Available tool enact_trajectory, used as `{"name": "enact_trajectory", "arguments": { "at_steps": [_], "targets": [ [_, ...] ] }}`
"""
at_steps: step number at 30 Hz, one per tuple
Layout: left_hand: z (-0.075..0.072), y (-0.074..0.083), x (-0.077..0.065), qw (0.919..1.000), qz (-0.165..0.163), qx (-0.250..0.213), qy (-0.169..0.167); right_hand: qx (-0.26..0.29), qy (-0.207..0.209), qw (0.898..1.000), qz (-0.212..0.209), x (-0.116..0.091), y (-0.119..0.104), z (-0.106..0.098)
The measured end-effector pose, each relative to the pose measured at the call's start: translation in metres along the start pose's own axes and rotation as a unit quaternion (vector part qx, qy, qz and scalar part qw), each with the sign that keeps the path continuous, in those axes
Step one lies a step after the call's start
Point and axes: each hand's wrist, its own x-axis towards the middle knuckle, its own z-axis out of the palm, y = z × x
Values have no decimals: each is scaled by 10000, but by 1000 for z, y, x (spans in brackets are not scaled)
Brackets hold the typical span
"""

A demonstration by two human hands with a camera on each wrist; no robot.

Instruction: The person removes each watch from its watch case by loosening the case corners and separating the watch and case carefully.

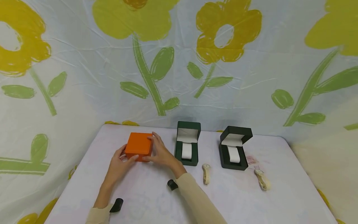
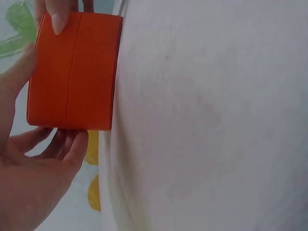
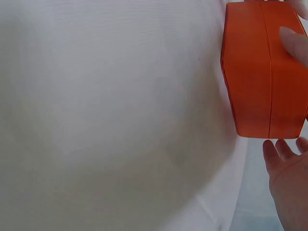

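Note:
Between both hands is a closed orange box (image 1: pixel 139 144), a thin seam running round its side. My left hand (image 1: pixel 118 166) holds its left side, the thumb on the front face. From the right, my right hand (image 1: pixel 161 152) grips it, with fingers along the far right edge and the thumb at the front. In the left wrist view, the left hand's fingers (image 2: pixel 72 149) curl against one end of the box (image 2: pixel 79 72). The right wrist view has the right fingertips (image 3: pixel 270 149) at the box's (image 3: pixel 260 77) end and a thumb on its front.
An open green watch box (image 1: pixel 179 155) with a white cushion stands right of the hands. Farther right is an open dark watch box (image 1: pixel 243 160), also cushioned. Two pale wristwatches, one nearer (image 1: pixel 206 174) and one farther right (image 1: pixel 262 180), lie on the white-covered table (image 1: pixel 237 202). Behind hangs a flowered cloth (image 1: pixel 179 77).

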Motion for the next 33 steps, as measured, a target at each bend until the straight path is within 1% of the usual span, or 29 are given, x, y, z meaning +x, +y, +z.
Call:
{"name": "enact_trajectory", "arguments": {
  "at_steps": [4, 6, 10, 15, 18, 23, 26, 33],
  "targets": [
    [-2, -1, 1, 9996, 151, 99, -205, 38, -84, 9999, -50, 4, -4, 0],
    [-2, -1, 1, 9995, 228, 62, -220, -22, -91, 10000, -24, 6, -4, 1],
    [-2, 1, 1, 9992, 392, -48, -51, -220, -60, 9997, 67, 9, -3, 4],
    [-2, -1, 0, 9988, 404, 223, 141, -478, 99, 9987, 152, 11, -4, 2],
    [-2, -2, 1, 9979, 444, 421, 220, -727, 176, 9972, 92, 13, -6, -1],
    [-2, -4, 3, 9947, 702, 672, 346, -1094, 207, 9938, 16, 17, -6, -5],
    [-2, -2, 5, 9929, 796, 797, 374, -1119, 188, 9935, 59, 19, -6, -7],
    [-3, -2, 6, 9926, 721, 868, 437, -1231, 60, 9922, 182, 23, -8, -10]
  ]
}}
